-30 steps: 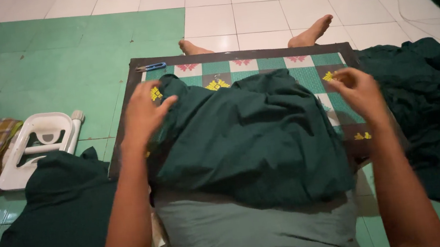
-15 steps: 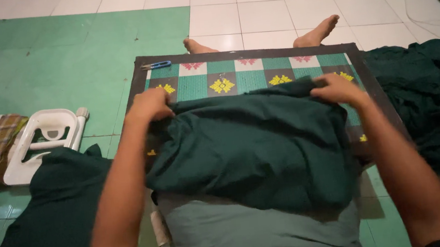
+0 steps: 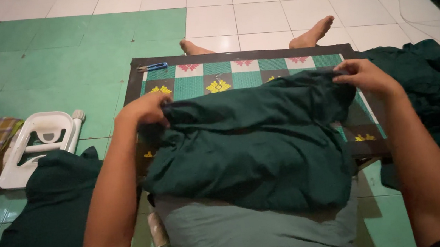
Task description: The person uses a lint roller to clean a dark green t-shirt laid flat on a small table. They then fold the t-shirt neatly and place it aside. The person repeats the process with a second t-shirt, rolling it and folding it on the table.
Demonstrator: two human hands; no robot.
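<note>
dark green garment (image 3: 250, 142) gripped at its far edge by both hands, over a patterned board.

the garment lies across the near half of the checkered board (image 3: 236, 69) and drapes toward the person's lap. the left hand (image 3: 144, 109) is closed on the cloth at its far left corner; the right hand (image 3: 364, 75) pinches the far right corner with curled fingers. blue-handled snips (image 3: 152, 67) rest at the board's far left. more green fabric (image 3: 425, 83) is heaped to the right, a white plastic stool (image 3: 35, 147) lies to the left, and bare feet (image 3: 313, 31) show beyond the board.
</note>
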